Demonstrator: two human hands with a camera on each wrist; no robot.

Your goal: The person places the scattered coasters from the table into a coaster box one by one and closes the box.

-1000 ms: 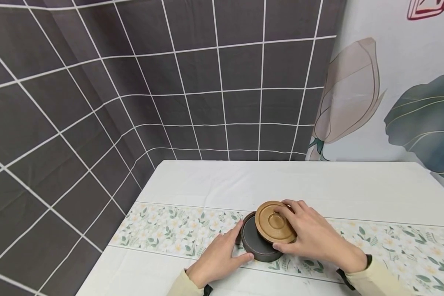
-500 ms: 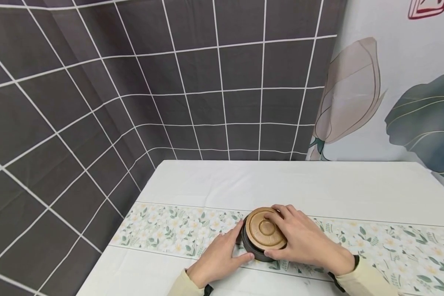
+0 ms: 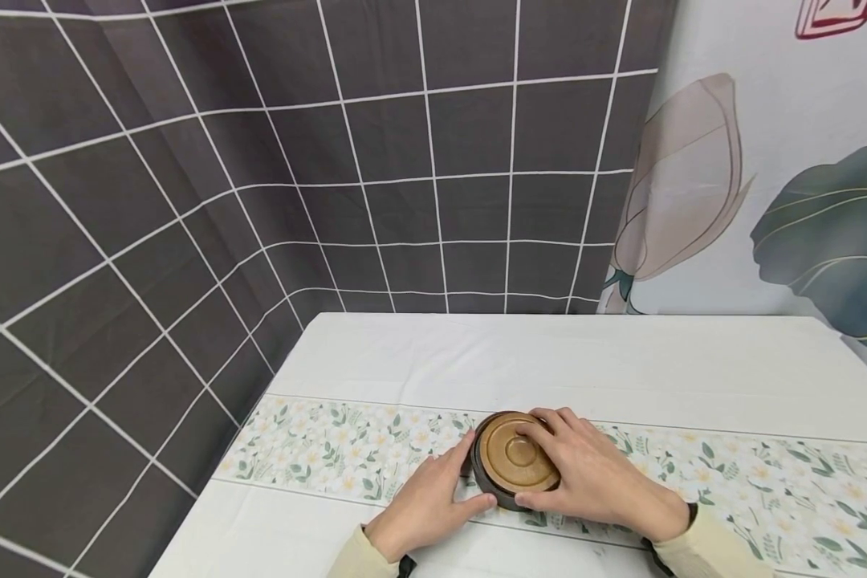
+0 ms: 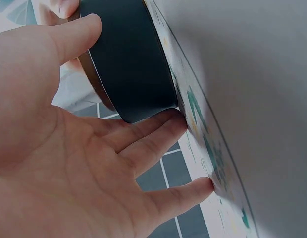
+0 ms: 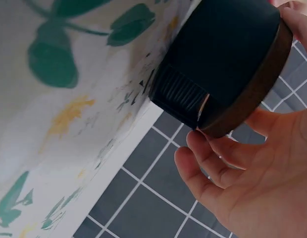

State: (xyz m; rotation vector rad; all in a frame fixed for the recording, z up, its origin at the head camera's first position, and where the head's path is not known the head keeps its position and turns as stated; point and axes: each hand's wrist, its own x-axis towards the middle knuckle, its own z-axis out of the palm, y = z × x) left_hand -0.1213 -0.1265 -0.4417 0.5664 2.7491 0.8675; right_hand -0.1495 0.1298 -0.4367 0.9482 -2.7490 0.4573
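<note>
A brown round coaster (image 3: 507, 459) with ringed grooves sits over the top of a low, dark round holder (image 3: 486, 483) on the table. My right hand (image 3: 600, 478) grips the coaster by its right edge, thumb at the near side and fingers at the far side. At the holder's left, my left hand (image 3: 433, 496) steadies it, with thumb and fingers against the wall. The left wrist view shows the holder's smooth black side (image 4: 131, 64). In the right wrist view, the coaster's brown rim (image 5: 252, 101) stands above the holder, beside a ribbed patch (image 5: 180, 94). The holder's inside is hidden.
A white tablecloth (image 3: 549, 353) with a flowered band (image 3: 332, 445) covers the table. Dark curtains (image 3: 470, 209) with white grid lines hang behind and at the left. A pale curtain (image 3: 701, 185) with flower and leaf prints hangs at the right.
My right hand has moved left and down with the coaster, from tilted over the holder's right part to nearly flat on top. My left hand has stayed in place.
</note>
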